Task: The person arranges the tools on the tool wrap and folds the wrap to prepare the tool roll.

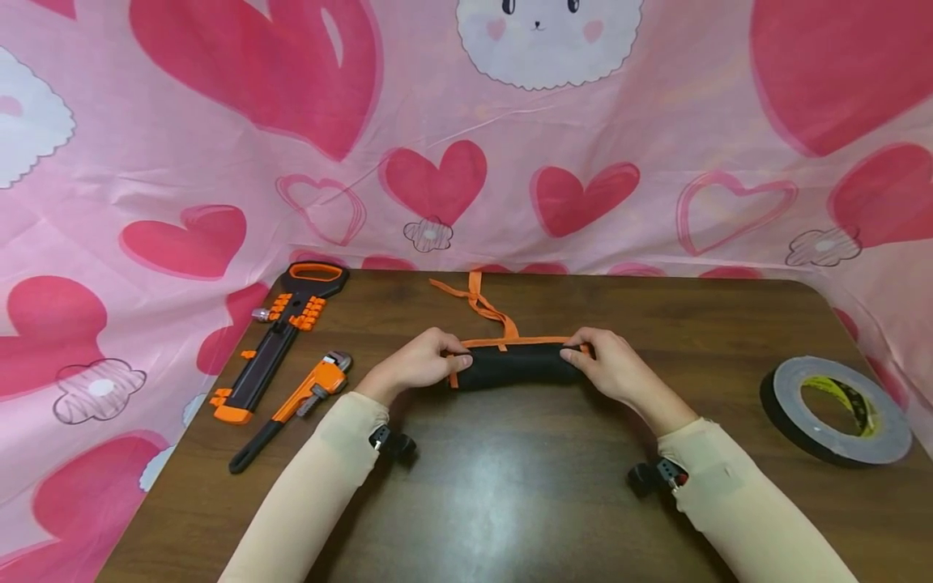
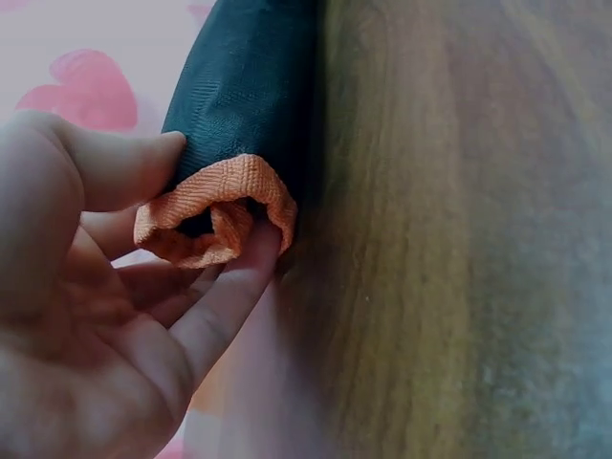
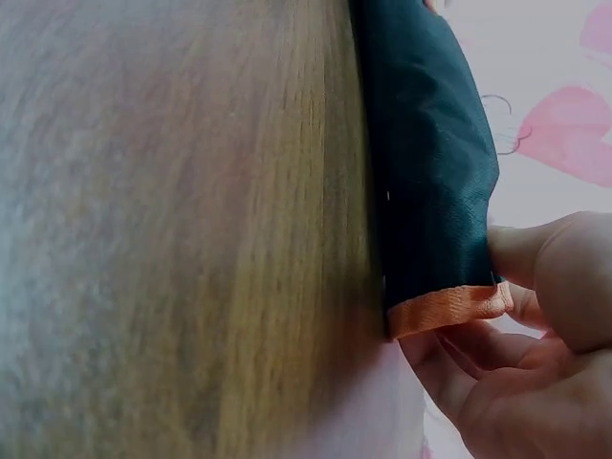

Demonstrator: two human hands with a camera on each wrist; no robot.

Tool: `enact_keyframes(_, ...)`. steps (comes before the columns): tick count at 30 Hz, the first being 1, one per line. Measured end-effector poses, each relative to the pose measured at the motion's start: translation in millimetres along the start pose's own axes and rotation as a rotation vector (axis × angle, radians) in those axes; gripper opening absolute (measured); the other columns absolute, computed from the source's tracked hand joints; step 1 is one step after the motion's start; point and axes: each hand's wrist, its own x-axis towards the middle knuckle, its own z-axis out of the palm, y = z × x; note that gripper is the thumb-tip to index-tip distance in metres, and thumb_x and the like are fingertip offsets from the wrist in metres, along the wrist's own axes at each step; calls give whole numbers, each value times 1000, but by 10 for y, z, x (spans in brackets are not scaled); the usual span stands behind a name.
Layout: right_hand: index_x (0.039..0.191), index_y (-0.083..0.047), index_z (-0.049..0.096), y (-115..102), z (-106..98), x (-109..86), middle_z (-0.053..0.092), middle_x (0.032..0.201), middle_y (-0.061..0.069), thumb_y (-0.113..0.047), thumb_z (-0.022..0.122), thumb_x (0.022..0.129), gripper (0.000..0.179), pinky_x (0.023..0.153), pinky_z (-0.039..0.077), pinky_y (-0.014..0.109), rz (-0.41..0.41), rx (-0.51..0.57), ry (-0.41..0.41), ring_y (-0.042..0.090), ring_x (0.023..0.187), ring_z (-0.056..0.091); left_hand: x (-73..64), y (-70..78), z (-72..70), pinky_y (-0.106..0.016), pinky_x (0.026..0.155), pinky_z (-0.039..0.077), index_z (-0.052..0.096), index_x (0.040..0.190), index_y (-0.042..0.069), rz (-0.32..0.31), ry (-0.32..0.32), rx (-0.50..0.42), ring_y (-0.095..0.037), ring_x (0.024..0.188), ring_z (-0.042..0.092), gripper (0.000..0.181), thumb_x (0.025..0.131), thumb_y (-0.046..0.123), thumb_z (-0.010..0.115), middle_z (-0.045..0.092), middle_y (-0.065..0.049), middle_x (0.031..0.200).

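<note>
A black fabric roll with orange edging (image 1: 519, 368) lies crosswise on the table, rolled into a tube. My left hand (image 1: 423, 360) grips its left end, thumb on the near side and fingers behind. At the opposite end my right hand (image 1: 611, 364) pinches the fabric in the same manner. In the left wrist view, orange-trimmed layers (image 2: 215, 182) curl into a spiral, and one fingertip reaches into the opening. The right wrist view has the right end's orange trim (image 3: 449, 308) flattened above the fingers. An orange tie strap (image 1: 475, 293) trails from the roll's far edge.
On the left lie an orange pipe wrench (image 1: 321, 380) with a black handle and a long black tool holder (image 1: 266, 364) with orange clips. A large tape roll (image 1: 783, 413) rests at the right. Behind the table hangs a pink heart-patterned cloth (image 1: 510, 121).
</note>
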Motion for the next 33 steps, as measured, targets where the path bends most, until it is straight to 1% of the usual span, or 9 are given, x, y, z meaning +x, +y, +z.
enact_keyframes(3,118,-1,75,12,11,12,75,124,24,-19,69,107,22,103,52,60,2,5,12,40,114,67,14,14,6,-36,94,57,84,112,2,-23,6,6,-17,99,67,22,105,13,67,79,-12,110)
enact_keyframes(6,118,0,75,17,29,26,75,124,24,-19,69,107,23,103,52,61,11,5,18,40,114,67,16,28,21,-33,87,55,81,119,0,-53,22,9,-17,94,65,23,105,14,69,79,-13,112)
enact_keyframes(8,118,1,75,15,42,41,74,124,24,-19,69,107,24,104,52,61,17,-2,27,41,115,67,22,38,32,-30,81,52,78,120,1,-70,46,1,-16,89,63,22,104,14,71,78,-12,109)
enact_keyframes(13,116,5,77,7,74,74,72,118,26,-17,70,106,26,104,51,62,-9,-39,65,44,114,66,48,55,61,-29,70,46,72,103,5,-77,131,-14,-15,76,58,9,101,13,75,72,-8,89)
enact_keyframes(18,114,6,79,9,89,95,72,115,25,-17,71,105,26,103,52,61,-11,-53,80,44,113,66,65,50,82,-28,70,47,80,95,7,-94,185,-2,-14,77,58,7,98,14,79,74,-5,89)
enact_keyframes(22,116,4,78,11,88,104,73,117,24,-18,69,106,26,105,51,61,0,-59,74,45,116,67,79,39,81,-29,74,50,84,94,9,-110,193,1,-15,81,61,8,98,14,80,77,-4,91)
enact_keyframes(25,123,4,74,8,99,106,73,124,25,-17,68,107,28,110,50,62,-5,-50,84,46,122,66,98,27,65,-30,78,52,85,94,9,-101,189,21,-15,83,62,9,98,13,79,78,-4,89)
enact_keyframes(30,126,4,71,-36,138,44,72,127,26,-12,65,108,25,111,48,63,-63,-64,139,47,124,64,128,21,51,-32,81,55,86,95,8,-89,175,66,-15,85,64,8,98,11,79,80,-3,90)
enact_keyframes(33,123,3,74,-72,156,-14,70,127,25,-17,67,107,26,110,47,63,-89,-90,161,47,123,60,136,26,46,-34,84,56,86,96,8,-97,161,82,-15,86,65,8,98,11,79,81,-3,91)
